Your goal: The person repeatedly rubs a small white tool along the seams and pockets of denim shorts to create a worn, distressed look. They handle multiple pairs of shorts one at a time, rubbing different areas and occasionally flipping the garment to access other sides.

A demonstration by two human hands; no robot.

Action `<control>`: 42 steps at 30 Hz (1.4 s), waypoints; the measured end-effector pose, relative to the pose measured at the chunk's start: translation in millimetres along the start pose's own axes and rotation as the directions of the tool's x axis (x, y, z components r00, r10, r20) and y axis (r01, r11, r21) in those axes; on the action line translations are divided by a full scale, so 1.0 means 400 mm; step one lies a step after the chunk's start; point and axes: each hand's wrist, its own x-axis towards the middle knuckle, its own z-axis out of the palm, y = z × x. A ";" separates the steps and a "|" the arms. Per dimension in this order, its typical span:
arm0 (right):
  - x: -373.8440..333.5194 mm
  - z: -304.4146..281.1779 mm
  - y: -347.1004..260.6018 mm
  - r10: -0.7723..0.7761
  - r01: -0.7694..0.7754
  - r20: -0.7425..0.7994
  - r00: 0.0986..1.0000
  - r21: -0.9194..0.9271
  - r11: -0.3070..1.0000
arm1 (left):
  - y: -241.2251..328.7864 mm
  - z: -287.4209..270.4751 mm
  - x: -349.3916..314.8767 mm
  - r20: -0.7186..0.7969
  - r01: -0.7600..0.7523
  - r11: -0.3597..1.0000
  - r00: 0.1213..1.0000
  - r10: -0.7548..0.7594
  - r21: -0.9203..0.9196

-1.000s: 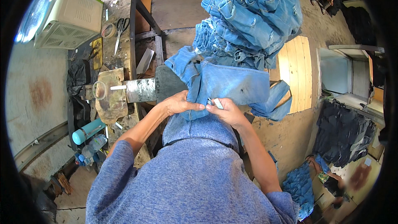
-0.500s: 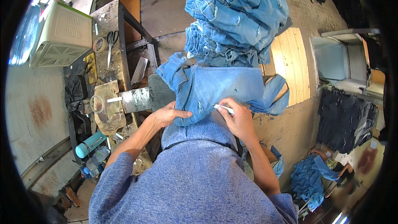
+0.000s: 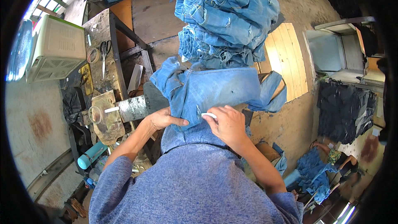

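Observation:
A pair of blue jeans (image 3: 226,85) is spread in front of me, draped over a dark flat support (image 3: 155,95). My left hand (image 3: 163,119) pinches its near left edge, thumb on top. In my right hand (image 3: 228,126) is a short white stick (image 3: 208,115), held between closed fingers. Its tip is at the cloth, close beside a small frayed, whitish patch (image 3: 198,111) near my left thumb. Whether the tip presses on the denim I cannot tell.
Beyond the jeans rises a tall pile of blue jeans (image 3: 228,20). Scissors (image 3: 105,56), a tape roll (image 3: 93,55) and a turquoise bottle (image 3: 92,155) are at the left bench. Dark garments (image 3: 346,112) hang at the right; another person (image 3: 344,161) is at the lower right.
My right hand has moved left and slightly down with the white stick, closer to the frayed patch and my left hand. The left hand keeps its hold; the whole view has shifted a little.

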 end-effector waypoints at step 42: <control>0.121 0.108 0.365 0.375 -0.357 -0.029 0.927 0.242 0.902 | 0.018 0.152 0.210 -0.367 -0.211 0.864 0.930 0.033 -0.457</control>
